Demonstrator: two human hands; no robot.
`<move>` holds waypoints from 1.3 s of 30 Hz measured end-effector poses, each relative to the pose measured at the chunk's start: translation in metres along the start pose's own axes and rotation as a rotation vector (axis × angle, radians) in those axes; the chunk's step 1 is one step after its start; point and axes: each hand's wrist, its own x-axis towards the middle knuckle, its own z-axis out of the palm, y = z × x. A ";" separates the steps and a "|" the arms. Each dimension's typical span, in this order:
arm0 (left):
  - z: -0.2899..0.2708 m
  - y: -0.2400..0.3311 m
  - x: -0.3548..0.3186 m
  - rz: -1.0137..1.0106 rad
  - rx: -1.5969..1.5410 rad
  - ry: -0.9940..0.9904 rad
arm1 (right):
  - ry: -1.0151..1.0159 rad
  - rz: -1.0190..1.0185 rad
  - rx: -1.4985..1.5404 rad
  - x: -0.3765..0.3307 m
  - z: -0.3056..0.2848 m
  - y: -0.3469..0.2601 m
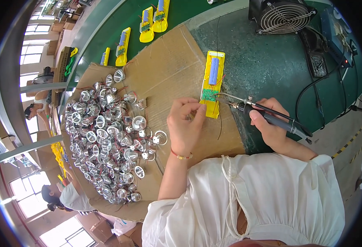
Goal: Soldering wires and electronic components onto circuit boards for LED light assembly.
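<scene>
A yellow plastic casing (215, 108) lies on the cardboard, holding a blue cylindrical battery (214, 70) and a green circuit board (209, 95). Thin dark wires stick out past both ends of it. My left hand (185, 121) is at the casing's lower left edge, thumb and index finger pinched together; what lies between them is hidden. In my right hand (271, 121) is a soldering iron (267, 116) with a thin metal guide tube along it. Its tip reaches the right side of the circuit board.
Many silver reflector cups (102, 136) with wires are heaped on the cardboard sheet (164, 61) at left. Similar yellow casings (123, 47) stand on the green surface beyond. A black fan (286, 18) and a blue box (335, 37) with cables are at far right. Other people sit at far left.
</scene>
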 end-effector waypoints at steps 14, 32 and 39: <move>0.003 0.000 0.002 -0.063 0.087 -0.060 | -0.065 -0.088 -0.097 0.002 0.002 -0.008; 0.004 0.002 0.004 -0.073 0.106 -0.056 | 0.016 -0.061 -0.006 0.000 -0.008 0.005; -0.014 0.021 0.017 -0.331 -0.010 -0.108 | 0.063 -0.076 0.050 0.008 -0.023 -0.002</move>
